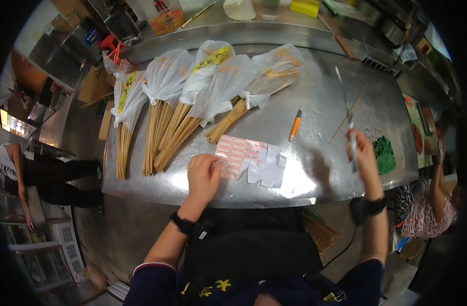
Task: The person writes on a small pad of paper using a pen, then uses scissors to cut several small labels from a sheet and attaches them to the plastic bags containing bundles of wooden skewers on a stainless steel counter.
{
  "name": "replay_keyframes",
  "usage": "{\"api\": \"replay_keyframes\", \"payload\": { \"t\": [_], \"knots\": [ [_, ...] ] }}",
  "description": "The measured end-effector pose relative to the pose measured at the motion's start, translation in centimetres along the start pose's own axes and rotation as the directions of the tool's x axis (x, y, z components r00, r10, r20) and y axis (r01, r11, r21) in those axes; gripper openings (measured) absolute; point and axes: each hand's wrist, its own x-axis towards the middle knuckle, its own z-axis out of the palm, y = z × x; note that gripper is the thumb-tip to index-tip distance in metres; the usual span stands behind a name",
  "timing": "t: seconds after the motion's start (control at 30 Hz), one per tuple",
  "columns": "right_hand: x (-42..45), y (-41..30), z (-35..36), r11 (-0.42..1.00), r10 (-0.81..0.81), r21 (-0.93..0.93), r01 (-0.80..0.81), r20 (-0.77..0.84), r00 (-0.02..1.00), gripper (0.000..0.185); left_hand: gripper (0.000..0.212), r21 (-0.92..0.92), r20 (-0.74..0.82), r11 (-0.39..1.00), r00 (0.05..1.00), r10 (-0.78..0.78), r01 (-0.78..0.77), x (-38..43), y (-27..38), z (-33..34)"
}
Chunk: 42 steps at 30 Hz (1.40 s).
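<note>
My left hand [204,174] is at the left edge of a sheet of red-bordered stickers [233,155], its fingers curled. Whether it grips the sheet is hidden. Torn white backing paper [270,166] lies at the sheet's right side. My right hand [361,157] is raised at the right side of the steel table [314,84], shut on a long, narrow metal tool [344,90] with its point away from me; blur hides its exact kind. An orange marker pen [295,125] lies between my hands. Beyond the stickers are several bundles of wooden skewers [180,141], their far ends in knotted plastic bags [226,88].
A single thin stick [346,114] lies near the tool, and a crumpled green cloth or glove [384,155] beside my right hand. A raised steel shelf [226,38] bounds the back, holding a yellow box [304,7]. Other people stand left [46,176] and right [428,214].
</note>
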Motion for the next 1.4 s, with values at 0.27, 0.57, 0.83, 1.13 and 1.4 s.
{"api": "replay_keyframes", "payload": {
  "t": [0.27,0.57,0.83,1.13,1.4],
  "knots": [
    [-15.7,3.0,12.2,0.792,0.214,0.575,-0.205,0.054,0.975,0.012,0.044,0.337,0.361,0.935,0.933,-0.015,-0.115,5.1,2.0,6.2],
    [-17.4,4.3,14.7,0.976,0.169,0.085,-0.200,0.287,0.943,0.033,0.040,0.336,0.508,0.927,0.796,-0.329,0.169,5.8,2.2,5.8],
    [-18.4,4.2,14.3,0.942,0.327,-0.045,-0.331,0.326,0.887,0.033,0.022,-0.233,0.428,0.927,0.887,-0.175,0.295,3.1,2.0,5.6],
    [-18.2,1.7,12.7,0.867,0.372,0.105,-0.487,0.514,0.773,0.007,0.014,-0.561,0.632,0.567,0.755,-0.176,0.602,4.3,2.9,0.2],
    [-16.4,0.7,13.6,0.887,0.250,0.175,-0.427,0.594,0.764,0.014,0.015,-0.507,0.688,0.584,0.706,-0.168,0.634,3.7,4.1,-0.7]
  ]
}}
